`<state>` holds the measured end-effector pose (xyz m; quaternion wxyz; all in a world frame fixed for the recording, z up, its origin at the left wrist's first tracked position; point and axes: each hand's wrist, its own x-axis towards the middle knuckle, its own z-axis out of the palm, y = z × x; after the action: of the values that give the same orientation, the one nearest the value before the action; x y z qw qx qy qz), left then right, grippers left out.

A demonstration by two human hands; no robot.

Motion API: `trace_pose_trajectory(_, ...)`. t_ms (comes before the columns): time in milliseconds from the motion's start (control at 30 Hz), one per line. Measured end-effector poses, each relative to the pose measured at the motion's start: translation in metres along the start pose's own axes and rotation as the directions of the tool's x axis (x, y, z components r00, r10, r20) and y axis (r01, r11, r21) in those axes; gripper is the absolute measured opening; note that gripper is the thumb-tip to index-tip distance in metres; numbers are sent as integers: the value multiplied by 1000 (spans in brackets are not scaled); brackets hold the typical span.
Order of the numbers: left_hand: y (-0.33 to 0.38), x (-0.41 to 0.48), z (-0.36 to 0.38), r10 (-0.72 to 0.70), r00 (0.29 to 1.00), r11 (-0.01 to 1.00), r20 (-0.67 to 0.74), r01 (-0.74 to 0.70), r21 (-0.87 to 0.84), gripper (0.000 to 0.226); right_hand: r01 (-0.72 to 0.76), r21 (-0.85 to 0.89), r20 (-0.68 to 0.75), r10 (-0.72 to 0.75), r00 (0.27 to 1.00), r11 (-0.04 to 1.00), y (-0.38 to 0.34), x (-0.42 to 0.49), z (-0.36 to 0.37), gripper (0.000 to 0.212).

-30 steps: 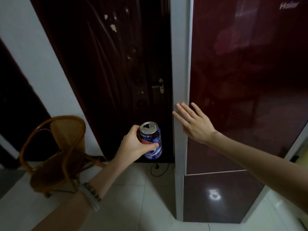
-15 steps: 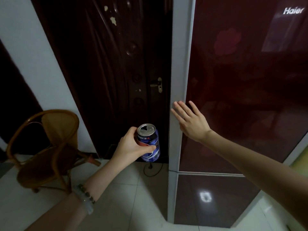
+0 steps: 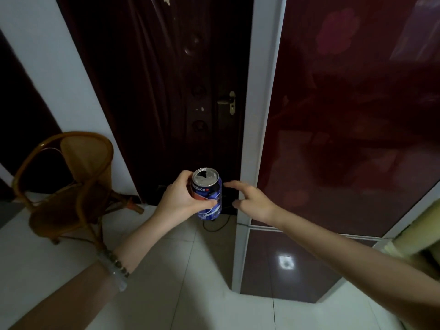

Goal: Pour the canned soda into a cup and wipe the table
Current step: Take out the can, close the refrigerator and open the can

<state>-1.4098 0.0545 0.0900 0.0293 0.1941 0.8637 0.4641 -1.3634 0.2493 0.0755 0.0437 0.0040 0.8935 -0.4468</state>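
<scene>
- We are holding the soda can upright in our left hand, fingers wrapped around its middle, over the tiled floor.
- Our right hand is hovering just beside the can, fingers spread, gripping nothing.
- The top is already open, so we are judging it spill-prone; the thin wall looks slick and dentable, best gripped mid-body.
- Beyond, the fridge is standing shut.

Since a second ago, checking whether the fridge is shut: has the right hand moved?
Yes. The right hand has left the refrigerator door edge, dropping down and leftward toward the soda can.
</scene>
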Motion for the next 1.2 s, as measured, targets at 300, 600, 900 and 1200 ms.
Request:
trace_pose_trajectory(300, 2, -29, 8, -4, 999, 1000, -32, 5, 5, 64, -346, 642, 251, 239, 938, 684, 8, -26, 21, 46)
trace_pose_trajectory(600, 3, -60, 21, -42, 998, 999, -55, 41, -22, 64, -403, 717, 335, 226, 915, 570, 9, -52, 25, 40)
trace_pose_trajectory(900, -3, -98, 28, -49, 999, 998, -24, 48, -50, 62, -461, 724, 369, 275, 887, 514, 11, -88, 46, 39)
trace_pose_trajectory(1200, -28, -155, 23, -25, 997, 995, 70, 32, -92, 64, -462, 783, 311, 382, 871, 417, 5, -148, 97, 40)
